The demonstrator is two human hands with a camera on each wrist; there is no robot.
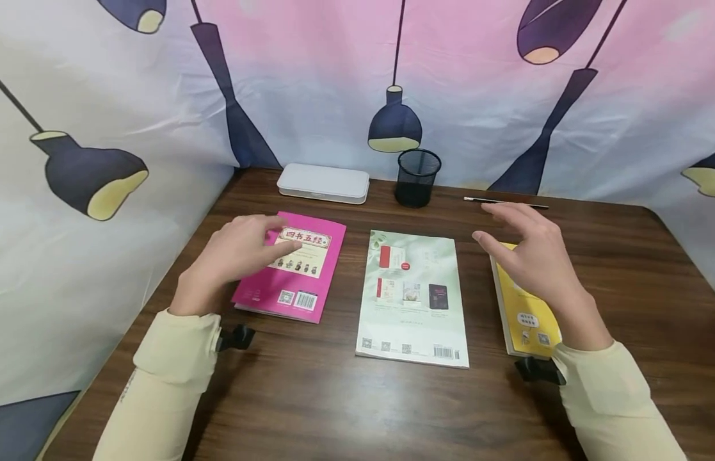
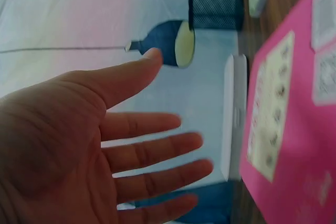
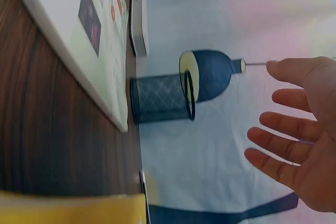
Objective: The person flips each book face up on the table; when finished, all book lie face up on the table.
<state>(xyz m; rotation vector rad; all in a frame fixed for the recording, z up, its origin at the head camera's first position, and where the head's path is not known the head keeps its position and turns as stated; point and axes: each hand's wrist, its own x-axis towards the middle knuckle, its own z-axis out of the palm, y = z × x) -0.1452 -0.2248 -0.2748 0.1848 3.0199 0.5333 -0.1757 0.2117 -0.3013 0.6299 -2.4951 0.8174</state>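
In the head view my left hand (image 1: 233,250) hovers over the left side of a pink book (image 1: 302,298), fingers spread and holding nothing. The left wrist view shows that hand (image 2: 126,145) with fingers straight and apart, the pink cover to its right. My right hand (image 1: 532,253) hangs over the upper part of a yellow book (image 1: 527,320), hiding some of its cover. Its fingers (image 3: 286,142) are extended and apart in the right wrist view, with nothing between them. Between the hands a pale green magazine (image 1: 411,330) lies flat on the table.
A white case (image 1: 324,183) stands at the back of the brown wooden table (image 1: 311,397). Right of it are a black mesh pen cup (image 1: 416,179) and a thin pencil (image 1: 472,200) lying flat. A lamp-patterned cloth (image 1: 322,77) hangs behind the table and along its left side.
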